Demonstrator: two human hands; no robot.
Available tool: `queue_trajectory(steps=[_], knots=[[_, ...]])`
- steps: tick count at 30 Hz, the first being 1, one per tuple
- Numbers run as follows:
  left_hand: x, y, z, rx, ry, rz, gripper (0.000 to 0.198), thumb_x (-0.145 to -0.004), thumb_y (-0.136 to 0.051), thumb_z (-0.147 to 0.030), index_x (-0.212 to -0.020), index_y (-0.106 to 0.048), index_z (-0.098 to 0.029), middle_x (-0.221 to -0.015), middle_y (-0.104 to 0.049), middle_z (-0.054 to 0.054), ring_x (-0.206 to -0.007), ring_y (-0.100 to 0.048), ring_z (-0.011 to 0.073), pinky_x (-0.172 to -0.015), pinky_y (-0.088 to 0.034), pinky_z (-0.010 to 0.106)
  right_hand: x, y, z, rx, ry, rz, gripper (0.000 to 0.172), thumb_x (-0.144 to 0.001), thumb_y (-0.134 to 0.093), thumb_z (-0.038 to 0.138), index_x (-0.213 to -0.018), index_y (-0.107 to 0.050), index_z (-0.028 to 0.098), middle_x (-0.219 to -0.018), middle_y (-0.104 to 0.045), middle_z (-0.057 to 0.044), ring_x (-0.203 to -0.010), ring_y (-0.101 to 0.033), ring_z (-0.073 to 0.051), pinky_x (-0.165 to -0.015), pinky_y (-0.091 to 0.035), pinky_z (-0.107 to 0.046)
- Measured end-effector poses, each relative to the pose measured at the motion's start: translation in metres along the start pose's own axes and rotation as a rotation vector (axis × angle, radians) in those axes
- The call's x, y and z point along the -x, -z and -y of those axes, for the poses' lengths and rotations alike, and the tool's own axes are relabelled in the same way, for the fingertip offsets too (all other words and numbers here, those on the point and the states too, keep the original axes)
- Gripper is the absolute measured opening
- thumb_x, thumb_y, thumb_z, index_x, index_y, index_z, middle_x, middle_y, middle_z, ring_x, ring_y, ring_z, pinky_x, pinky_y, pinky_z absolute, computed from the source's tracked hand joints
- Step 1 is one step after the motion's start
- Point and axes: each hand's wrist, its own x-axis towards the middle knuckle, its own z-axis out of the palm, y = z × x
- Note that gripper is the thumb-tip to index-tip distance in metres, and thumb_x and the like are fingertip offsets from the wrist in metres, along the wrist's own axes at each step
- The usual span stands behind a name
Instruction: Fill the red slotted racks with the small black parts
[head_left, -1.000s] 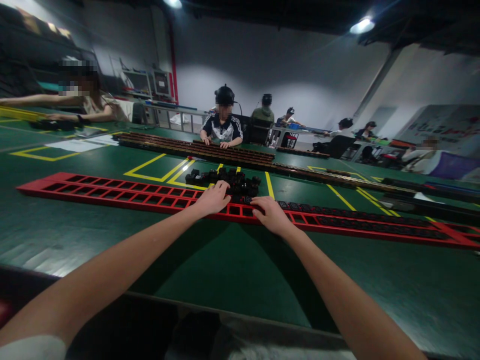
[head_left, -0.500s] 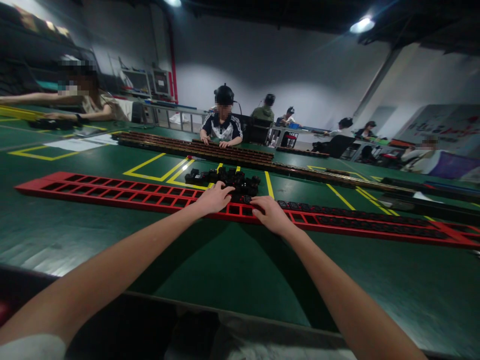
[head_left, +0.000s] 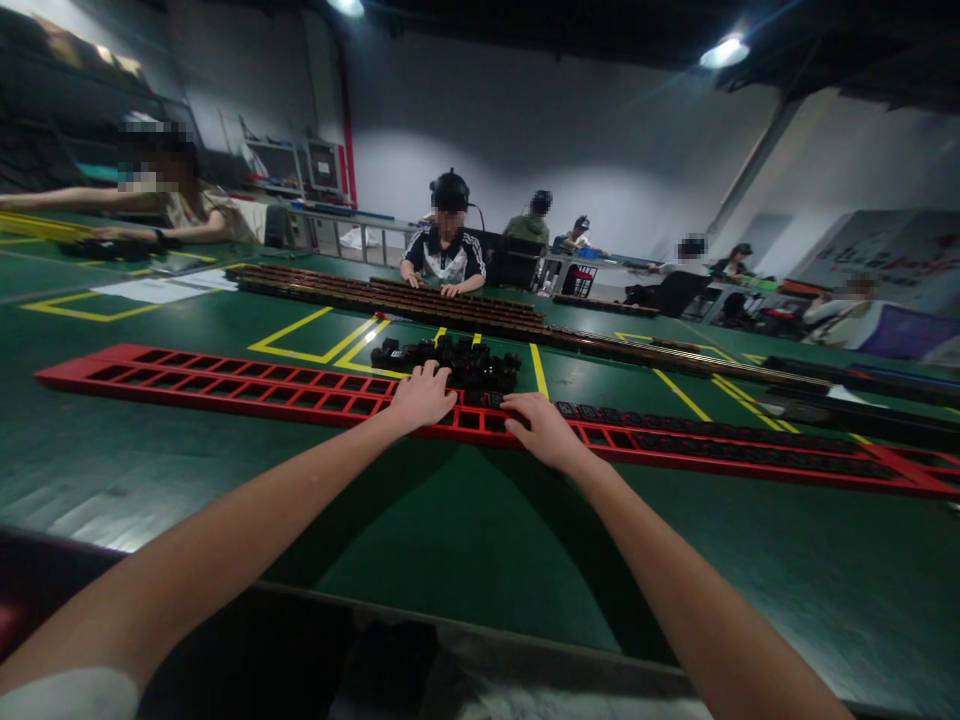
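A long red frame [head_left: 225,396] with two rows of square openings lies across the green table. Black square pieces [head_left: 600,413] fill many openings in its right part. My left hand [head_left: 424,398] rests over the middle of the frame, palm down, its fingers apart and its tips near a pile of black pieces [head_left: 480,362]. Nothing shows in its grasp. My right hand [head_left: 546,430] lies on the frame just to the right. Its stretched fingertips touch a black piece [head_left: 495,398] in the far row, with the thumb apart from them.
Long dark brown strips [head_left: 390,300] lie beyond the pile, where a person [head_left: 444,250] sits with both hands on them. Another person [head_left: 187,200] reaches over the table at left. White paper [head_left: 161,289] and yellow tape lines [head_left: 538,370] are on the tabletop.
My left hand has drawn back slightly to the left from the pile's near edge, its fingers a little more spread. My right hand stays in place on the frame.
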Motion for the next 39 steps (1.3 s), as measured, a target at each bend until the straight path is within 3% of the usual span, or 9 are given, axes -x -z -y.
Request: queue_trajectory(steps=[3, 6, 10, 15, 19, 27, 33, 39], knots=[[-0.0021, -0.0011, 0.001, 0.029, -0.042, 0.023, 0.049, -0.096, -0.038, -0.04, -0.139, -0.047, -0.018, -0.146, -0.047, 0.015, -0.128, -0.05, 0.0339, -0.103, -0.044, 0.049, 0.0003, -0.0001, -0.0004, 0.007, -0.006, -0.015, 0.027, -0.09, -0.06, 0.019, -0.114, -0.072, 0.019, -0.122, -0.071, -0.011, -0.117, -0.061, -0.027, -0.104, -0.048, -0.051], [-0.0036, -0.0008, 0.0014, 0.04, -0.08, 0.052, 0.051, -0.098, -0.036, -0.039, -0.148, -0.039, -0.025, -0.145, -0.049, 0.013, -0.124, -0.054, 0.034, -0.101, -0.044, 0.051, 0.0006, 0.0002, -0.0004, 0.0, 0.005, -0.005, 0.028, -0.09, -0.06, 0.019, -0.115, -0.072, 0.018, -0.123, -0.07, -0.012, -0.117, -0.061, -0.027, -0.104, -0.048, -0.05], [-0.004, -0.0001, 0.002, 0.017, -0.109, 0.086, 0.042, -0.099, -0.036, -0.036, -0.137, -0.053, -0.027, -0.144, -0.047, 0.012, -0.118, -0.059, 0.0335, -0.099, -0.046, 0.051, 0.0006, 0.0014, 0.0013, 0.011, -0.01, -0.014, 0.027, -0.09, -0.06, 0.019, -0.114, -0.072, 0.017, -0.122, -0.071, -0.012, -0.116, -0.061, -0.028, -0.103, -0.049, -0.051], [-0.0023, 0.0007, 0.0026, 0.099, -0.149, -0.053, 0.036, -0.096, -0.042, -0.022, -0.13, -0.055, -0.019, -0.135, -0.047, 0.014, -0.115, -0.06, 0.0275, -0.097, -0.05, 0.041, 0.0006, 0.0021, 0.0022, 0.003, 0.002, -0.011, 0.027, -0.09, -0.061, 0.018, -0.114, -0.072, 0.017, -0.121, -0.071, -0.012, -0.116, -0.061, -0.028, -0.104, -0.048, -0.051], [-0.0021, 0.0014, 0.0008, 0.136, -0.201, -0.17, 0.034, -0.096, -0.041, -0.016, -0.128, -0.054, -0.018, -0.13, -0.047, 0.013, -0.115, -0.058, 0.0266, -0.097, -0.051, 0.04, 0.0011, 0.0016, 0.0007, 0.003, 0.008, -0.015, 0.027, -0.09, -0.061, 0.019, -0.114, -0.072, 0.018, -0.122, -0.071, -0.011, -0.116, -0.061, -0.028, -0.104, -0.048, -0.051], [-0.005, -0.0033, -0.0028, 0.102, -0.316, -0.162, 0.053, -0.09, -0.046, -0.01, -0.143, -0.041, -0.018, -0.136, -0.048, 0.013, -0.118, -0.055, 0.0273, -0.103, -0.045, 0.042, 0.0007, -0.0008, -0.0031, -0.006, 0.019, -0.015, 0.027, -0.09, -0.061, 0.019, -0.114, -0.072, 0.017, -0.122, -0.071, -0.012, -0.116, -0.062, -0.027, -0.104, -0.048, -0.05], [0.0014, 0.0042, -0.0056, 0.069, -0.368, -0.145, 0.049, -0.082, -0.05, -0.01, -0.13, -0.054, -0.016, -0.129, -0.052, 0.011, -0.112, -0.053, 0.0272, -0.102, -0.046, 0.041, 0.0011, -0.0016, -0.0042, -0.004, 0.016, -0.021, 0.028, -0.09, -0.061, 0.019, -0.115, -0.072, 0.016, -0.122, -0.07, -0.012, -0.116, -0.061, -0.027, -0.105, -0.048, -0.048], [0.0025, 0.0059, -0.0059, 0.065, -0.378, -0.14, 0.048, -0.082, -0.05, -0.011, -0.129, -0.055, -0.015, -0.128, -0.051, 0.012, -0.112, -0.051, 0.0275, -0.102, -0.045, 0.042, 0.0015, -0.0016, -0.0046, -0.005, 0.012, -0.021, 0.028, -0.09, -0.061, 0.019, -0.116, -0.071, 0.018, -0.122, -0.07, -0.011, -0.117, -0.061, -0.027, -0.105, -0.047, -0.049]])
